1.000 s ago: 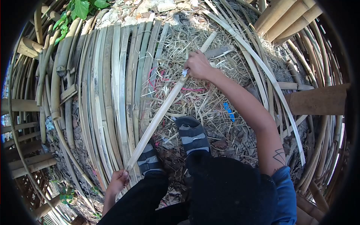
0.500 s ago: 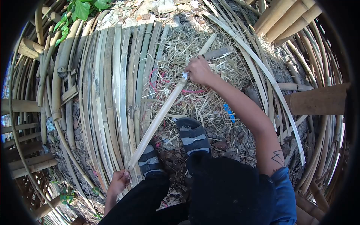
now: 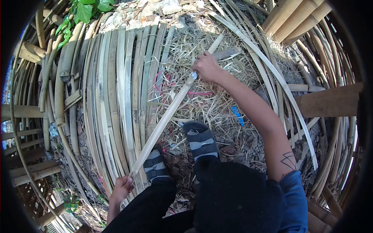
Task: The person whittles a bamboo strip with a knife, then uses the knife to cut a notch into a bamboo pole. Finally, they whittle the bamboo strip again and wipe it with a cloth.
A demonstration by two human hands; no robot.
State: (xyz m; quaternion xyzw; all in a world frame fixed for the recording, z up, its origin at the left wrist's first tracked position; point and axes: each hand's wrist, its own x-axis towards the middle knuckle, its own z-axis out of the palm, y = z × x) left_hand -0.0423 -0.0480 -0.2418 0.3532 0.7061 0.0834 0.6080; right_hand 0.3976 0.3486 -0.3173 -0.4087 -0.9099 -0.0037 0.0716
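Note:
A long, pale bamboo strip (image 3: pixel 165 118) runs slantwise from lower left to upper right in front of me. My left hand (image 3: pixel 123 186) is closed round its near end, beside my left sandal. Towards the far end, my right hand (image 3: pixel 206 68) is closed over the strip. From that fist a broad grey knife blade (image 3: pixel 228 54) points to the right. A small white wrapping (image 3: pixel 194 75) shows at the fist's near side, against the strip. The knife's handle is mostly hidden by my fingers. Bamboo shavings (image 3: pixel 210 105) lie beneath.
Many split bamboo strips (image 3: pixel 112 97) lie side by side on the left. More long strips (image 3: pixel 264 58) curve along the right. Thick bamboo poles (image 3: pixel 330 101) stand at the right edge. My sandals (image 3: pixel 201 141) rest near the shavings. Pink string (image 3: pixel 200 93) and a blue scrap (image 3: pixel 237 116) lie there too.
My right hand has shifted very slightly up and to the right along the strip, with the white wrapping. My left hand stays almost in place.

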